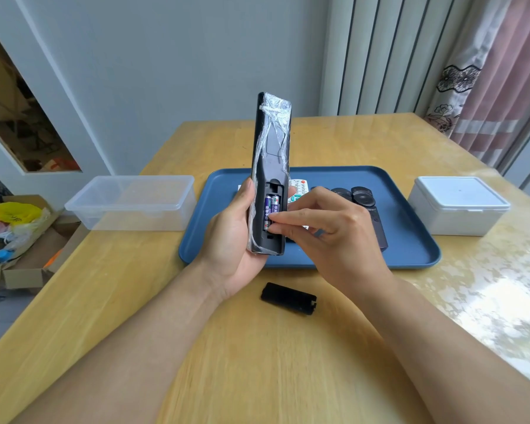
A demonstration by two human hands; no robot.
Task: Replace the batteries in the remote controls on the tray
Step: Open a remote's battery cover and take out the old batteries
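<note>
My left hand (pixel 231 237) holds a long black remote (pixel 271 154) upright above the blue tray (pixel 410 255), back side facing me, with clear plastic wrap around it. Its battery bay is open and two purple batteries (pixel 271 206) sit inside. My right hand (pixel 328 231) has thumb and forefinger pinched at the lower end of the batteries. The remote's black battery cover (pixel 288 298) lies on the table in front of the tray. On the tray behind my hands lie a white remote (pixel 297 189) and dark remotes (pixel 377 221), partly hidden.
A clear lidless plastic box (pixel 132 203) stands left of the tray on the wooden table (pixel 257 362). A white lidded box (pixel 458 206) stands to the right. Cardboard boxes with clutter (pixel 16 237) sit on the floor at the left. Curtains hang at the back right.
</note>
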